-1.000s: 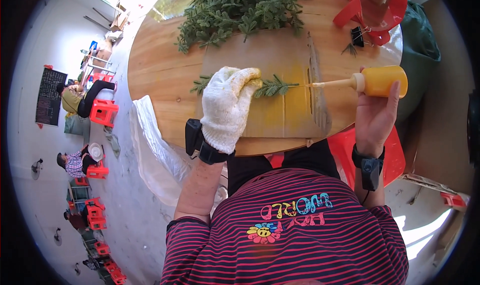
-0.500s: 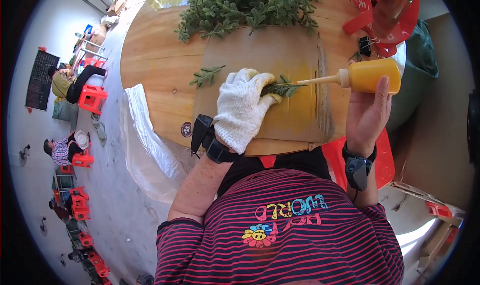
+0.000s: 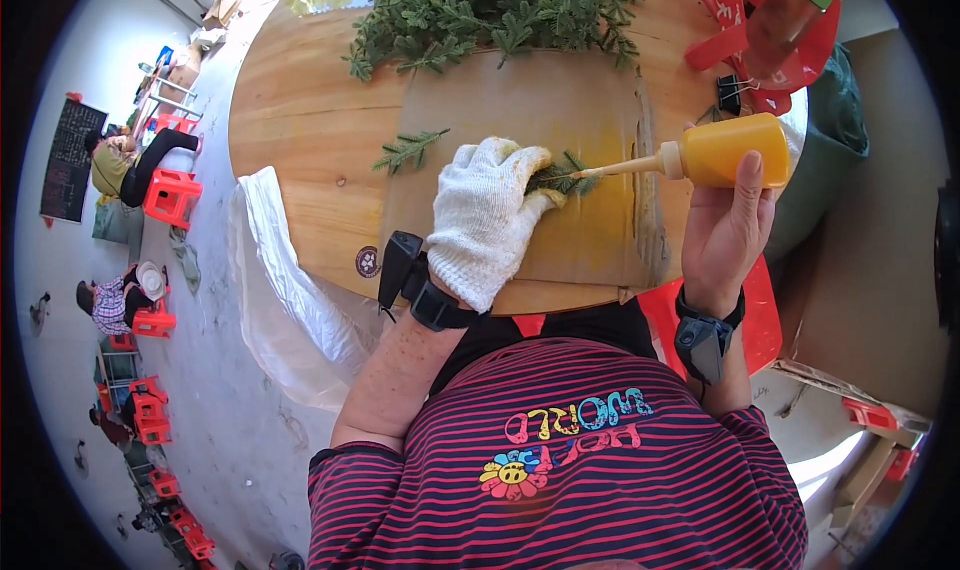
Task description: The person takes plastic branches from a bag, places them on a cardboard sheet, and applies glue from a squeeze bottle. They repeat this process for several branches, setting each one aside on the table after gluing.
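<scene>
My left hand (image 3: 490,215), in a white knit glove stained yellow at the fingertips, pinches a small green fir sprig (image 3: 574,173) over the cardboard sheet (image 3: 500,98). My bare right hand (image 3: 728,225) grips a squeeze bottle (image 3: 735,152) of yellow-orange liquid, tipped on its side. Its long thin nozzle (image 3: 628,167) points left, and the tip meets the sprig's needles. Part of the sprig is hidden under the gloved fingers. Another fir sprig (image 3: 412,151) lies by the cardboard's left side, left of the glove.
A heap of fir sprigs (image 3: 500,15) covers the far side of the round wooden table (image 3: 300,120). At the far right are a red bag (image 3: 712,42), a jar with a green lid (image 3: 785,25) and a black binder clip (image 3: 730,95). White plastic sheeting (image 3: 290,280) hangs at the left edge. People sit farther left.
My right hand has moved the bottle a little to the left, bringing the nozzle tip farther over the sprig. My left hand has stayed nearly still, keeping its hold.
</scene>
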The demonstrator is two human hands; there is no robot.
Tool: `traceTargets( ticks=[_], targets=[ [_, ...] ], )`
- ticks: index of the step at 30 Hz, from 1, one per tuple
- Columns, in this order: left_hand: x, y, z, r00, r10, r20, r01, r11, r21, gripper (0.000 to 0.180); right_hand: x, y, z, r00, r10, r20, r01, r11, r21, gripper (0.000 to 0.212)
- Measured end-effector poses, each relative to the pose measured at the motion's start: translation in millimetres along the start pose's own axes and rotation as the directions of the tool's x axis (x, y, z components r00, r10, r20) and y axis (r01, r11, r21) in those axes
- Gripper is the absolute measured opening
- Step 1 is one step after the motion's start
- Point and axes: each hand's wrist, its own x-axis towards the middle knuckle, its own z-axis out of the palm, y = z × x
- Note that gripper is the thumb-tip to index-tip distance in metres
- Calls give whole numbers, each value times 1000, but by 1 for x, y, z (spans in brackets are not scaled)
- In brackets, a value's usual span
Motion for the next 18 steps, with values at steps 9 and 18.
traceTargets(
  ticks=[9,18],
  targets=[
    [-3,-5,4,999,9,32,-8,1000,-11,34,-2,-2,-2,999,-13,-52,11,999,-48,32],
    [-1,-5,5,999,18,34,-17,1000,-6,33,3,-5,-9,994,-27,-102,22,998,-53,31]
  ],
)
